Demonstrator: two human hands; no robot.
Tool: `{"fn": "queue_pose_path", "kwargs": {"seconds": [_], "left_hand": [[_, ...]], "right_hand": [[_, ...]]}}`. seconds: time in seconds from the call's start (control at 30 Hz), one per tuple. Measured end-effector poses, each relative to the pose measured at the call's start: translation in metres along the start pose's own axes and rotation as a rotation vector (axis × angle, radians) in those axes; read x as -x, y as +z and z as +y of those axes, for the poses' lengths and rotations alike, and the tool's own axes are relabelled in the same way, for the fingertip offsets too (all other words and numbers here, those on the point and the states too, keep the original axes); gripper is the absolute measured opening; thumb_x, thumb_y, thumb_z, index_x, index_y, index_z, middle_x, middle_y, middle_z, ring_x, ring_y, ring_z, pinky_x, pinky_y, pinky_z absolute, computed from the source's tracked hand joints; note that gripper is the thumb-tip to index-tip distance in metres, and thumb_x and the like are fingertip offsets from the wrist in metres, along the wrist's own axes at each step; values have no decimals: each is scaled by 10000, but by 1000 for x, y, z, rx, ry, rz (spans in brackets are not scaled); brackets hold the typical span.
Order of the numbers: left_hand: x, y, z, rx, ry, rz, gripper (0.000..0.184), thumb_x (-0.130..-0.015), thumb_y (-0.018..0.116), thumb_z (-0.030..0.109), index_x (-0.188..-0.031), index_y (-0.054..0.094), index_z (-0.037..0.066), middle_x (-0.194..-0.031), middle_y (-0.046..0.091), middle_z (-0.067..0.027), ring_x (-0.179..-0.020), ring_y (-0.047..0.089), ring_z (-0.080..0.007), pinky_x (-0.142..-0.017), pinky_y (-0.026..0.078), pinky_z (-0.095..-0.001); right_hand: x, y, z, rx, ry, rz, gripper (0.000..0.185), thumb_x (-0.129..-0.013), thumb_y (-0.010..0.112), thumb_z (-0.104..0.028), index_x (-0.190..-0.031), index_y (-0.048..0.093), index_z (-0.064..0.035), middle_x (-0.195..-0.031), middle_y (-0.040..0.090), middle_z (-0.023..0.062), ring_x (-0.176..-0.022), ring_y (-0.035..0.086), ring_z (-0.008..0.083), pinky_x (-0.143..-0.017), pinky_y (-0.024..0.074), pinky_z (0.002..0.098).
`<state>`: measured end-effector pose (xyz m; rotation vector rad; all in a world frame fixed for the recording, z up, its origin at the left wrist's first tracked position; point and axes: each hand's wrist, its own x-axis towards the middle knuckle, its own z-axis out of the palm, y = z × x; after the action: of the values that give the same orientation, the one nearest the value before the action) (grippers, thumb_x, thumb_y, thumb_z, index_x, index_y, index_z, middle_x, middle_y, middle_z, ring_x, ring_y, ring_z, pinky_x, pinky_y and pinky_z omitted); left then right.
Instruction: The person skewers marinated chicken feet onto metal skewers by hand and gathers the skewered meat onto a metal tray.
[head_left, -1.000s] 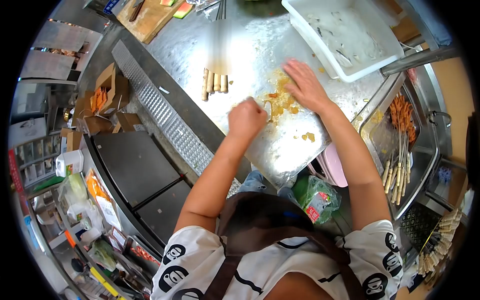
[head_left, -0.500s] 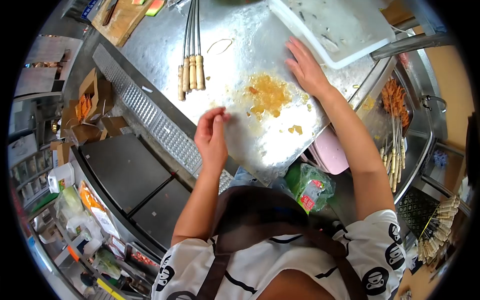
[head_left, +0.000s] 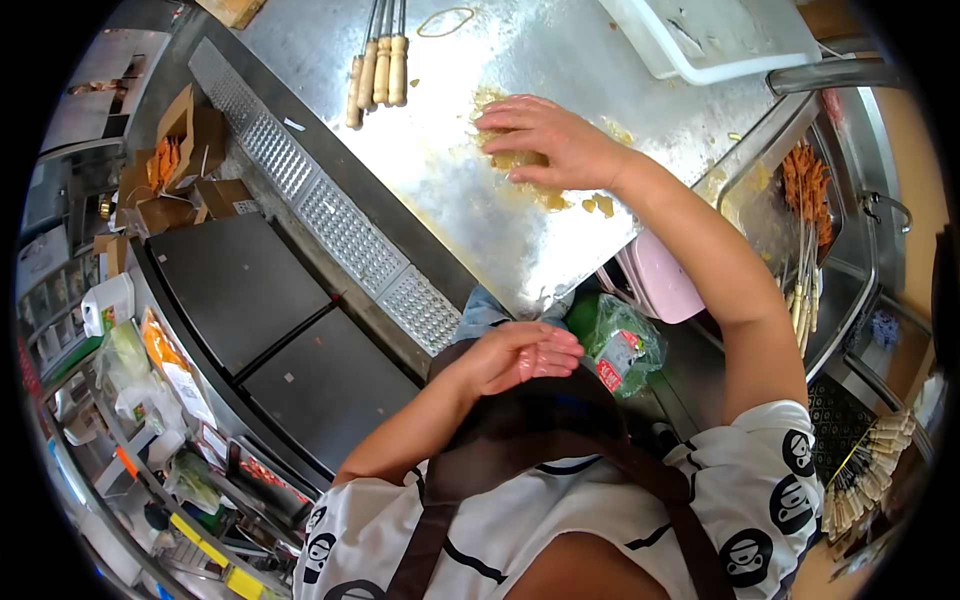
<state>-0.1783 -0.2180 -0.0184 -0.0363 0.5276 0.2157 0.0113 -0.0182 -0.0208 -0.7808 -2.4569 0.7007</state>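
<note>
My right hand (head_left: 552,147) rests on the steel table (head_left: 425,160), over a patch of wet yellowish residue (head_left: 553,199). Its fingers are stretched and a little apart, with nothing held. Below the table's near corner, in front of the dark apron (head_left: 530,420), my left hand (head_left: 528,358) is turned palm up. Its wet fingers are extended, and I see nothing in it. Left of the residue lie several metal skewers with wooden handles (head_left: 383,75). A rubber band (head_left: 445,22) is close to them.
A white plastic tub (head_left: 690,72) stands at the far right of the table. At the right are skewered orange-brown meat pieces (head_left: 805,190). A pink bin (head_left: 662,280) and a bagged green package (head_left: 620,350) sit below the edge. Cardboard boxes (head_left: 195,140) are on the left.
My right hand has moved left from beside the tub onto the residue. My left hand has drawn back from the table to the apron and turned palm up. The view has shifted.
</note>
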Motion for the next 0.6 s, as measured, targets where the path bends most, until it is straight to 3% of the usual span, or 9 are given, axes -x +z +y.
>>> {"fn": "queue_pose_path", "kwargs": {"seconds": [0.1,0.17,0.23,0.27,0.3,0.37,0.4,0.5,0.6], "left_hand": [[-51,-18,-34,162,-85,-65,392,-902,424,227,-1176,466,-50,-1203,505,-193,-1104,505,-274,-976,373,-392],[-89,-28,-38,221,35,-135,441,-917,395,252,-1248,391,-39,-1283,437,-181,-1210,406,-275,-1029,309,-388],[-116,-29,-29,291,114,-145,457,-920,388,265,-1263,373,-36,-1298,420,-186,-1234,376,-281,-1047,287,-396],[-126,-28,-26,324,198,-170,465,-919,387,265,-1270,360,-38,-1309,404,-188,-1237,370,-287,-1054,277,-400],[-133,-26,-25,362,283,-191,473,-917,386,264,-1278,347,-39,-1320,389,-189,-1241,365,-292,-1061,266,-404],[-140,-20,-21,489,291,-239,483,-914,388,266,-1285,334,-40,-1340,360,-187,-1253,344,-294,-1067,253,-407],[-143,-20,-18,589,299,-297,494,-911,389,267,-1291,321,-41,-1361,330,-184,-1266,323,-295,-1072,240,-409],[-145,-20,-21,622,406,-341,506,-915,376,272,-1301,298,-45,-1384,291,-176,-1292,275,-292,-1079,221,-412],[-147,-19,-24,543,469,-289,478,-895,418,316,-1283,368,40,-1348,357,-128,-1264,314,-263,-1073,221,-405]], "right_hand": [[25,-5,-2,-21,37,20,279,-714,642,-128,-984,634,-62,-1192,529,79,-1166,431,260,-985,345,380],[41,-11,-9,-8,32,40,232,-755,624,-136,-973,639,-57,-1127,570,85,-1136,462,265,-957,371,368],[51,-21,-19,-352,355,74,224,-805,597,-175,-986,633,-47,-1091,591,85,-1119,479,262,-958,366,357],[56,-22,-14,-214,280,201,226,-838,572,-210,-988,633,-52,-1075,602,80,-1106,490,252,-962,355,351],[58,-21,-5,-227,286,188,226,-838,572,-210,-988,633,-52,-1075,602,80,-1106,490,252,-962,355,351],[62,-17,10,-67,206,322,225,-829,579,-229,-976,639,-69,-1091,598,68,-1111,487,247,-974,338,364],[62,-12,6,118,136,283,215,-808,597,-233,-949,644,-78,-1078,602,59,-1097,489,250,-977,325,377],[74,3,-28,-30,207,235,204,-782,619,-221,-922,646,-75,-1066,606,50,-1081,493,250,-966,329,382],[94,15,-50,53,266,243,154,-758,630,-158,-892,630,-81,-1065,603,37,-1065,494,250,-942,351,379]]}}
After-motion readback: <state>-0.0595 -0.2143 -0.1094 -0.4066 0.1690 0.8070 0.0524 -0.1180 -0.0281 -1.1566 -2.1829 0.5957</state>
